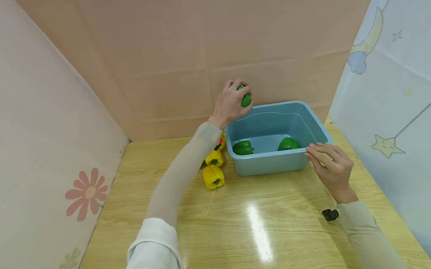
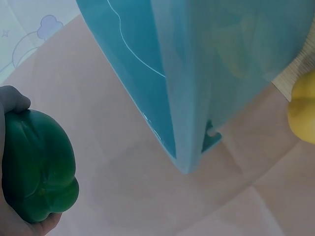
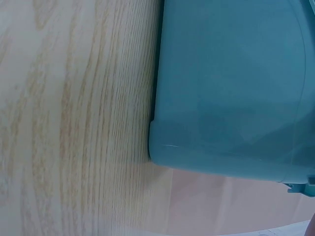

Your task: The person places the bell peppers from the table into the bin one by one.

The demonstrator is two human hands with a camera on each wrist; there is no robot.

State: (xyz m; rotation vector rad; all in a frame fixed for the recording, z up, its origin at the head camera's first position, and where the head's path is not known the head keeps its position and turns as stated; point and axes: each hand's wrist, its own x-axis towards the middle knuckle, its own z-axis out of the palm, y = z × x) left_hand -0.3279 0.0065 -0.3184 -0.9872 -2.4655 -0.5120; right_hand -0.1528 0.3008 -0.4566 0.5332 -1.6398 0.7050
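Note:
My left hand [image 1: 230, 101] grips a green bell pepper [image 1: 246, 100], held up by the back left corner of a blue plastic bin [image 1: 270, 164]. In the left wrist view, fingers and thumb wrap the pepper [image 2: 42, 164], beside the bin's rim [image 2: 184, 162]. At the bin's front right corner, my right hand [image 1: 332, 166] pinches the rim, fingertips on top and thumb below. Inside the bin lie two more green bell peppers, one at the left [image 1: 242, 147] and one toward the right [image 1: 288, 144]. The right wrist view shows mostly the bin's outer wall [image 3: 231, 88].
Left of the bin, yellow bell peppers stand on the wooden table [image 1: 275, 211], one in front [image 1: 213, 177] and another behind it [image 1: 215, 158]. My left forearm partly hides that group. A tan cloth wall [image 1: 164, 92] rises behind the bin; printed panels flank both sides.

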